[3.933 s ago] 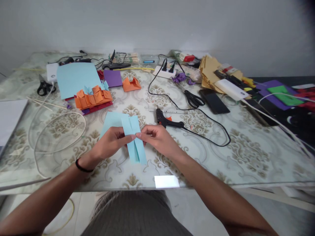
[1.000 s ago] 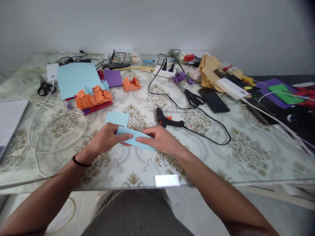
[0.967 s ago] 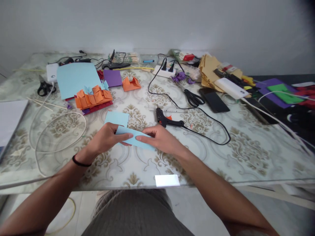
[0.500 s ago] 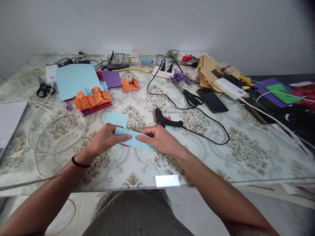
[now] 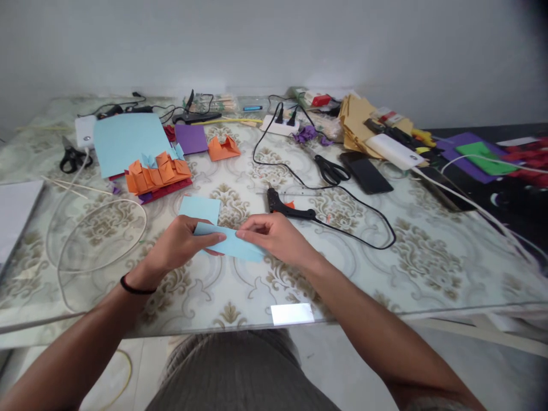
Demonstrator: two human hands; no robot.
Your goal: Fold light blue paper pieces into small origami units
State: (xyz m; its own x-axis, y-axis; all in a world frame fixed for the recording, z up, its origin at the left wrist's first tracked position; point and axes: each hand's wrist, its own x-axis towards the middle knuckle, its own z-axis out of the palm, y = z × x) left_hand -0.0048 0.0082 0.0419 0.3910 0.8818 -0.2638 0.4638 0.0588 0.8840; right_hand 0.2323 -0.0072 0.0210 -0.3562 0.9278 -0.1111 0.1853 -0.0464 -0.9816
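Note:
Between my two hands is a strip of light blue paper point(image 5: 240, 248), held above the patterned table cover. My left hand point(image 5: 184, 242) grips its left end, thumb on top and fingers beneath. At the paper's upper right edge, my right hand point(image 5: 274, 235) pinches it between thumb and fingers. A second light blue piece point(image 5: 201, 209) lies flat just behind my left hand. Behind my right hand rests a black glue gun point(image 5: 289, 206). Folded orange pieces point(image 5: 158, 173) stand in a row at the left, and a single orange one point(image 5: 224, 148) sits farther back.
Black scissors point(image 5: 331, 170) and a phone point(image 5: 367, 172) lie at the right, beyond the glue gun's looping cord. A white cable point(image 5: 103, 267) coils at the left. A power strip point(image 5: 280, 125) sits at the back, with brown paper point(image 5: 357, 125) right of it.
The view has shifted slightly. My right fingers have moved a little along the upper edge of the blue paper, while my left hand keeps its hold.

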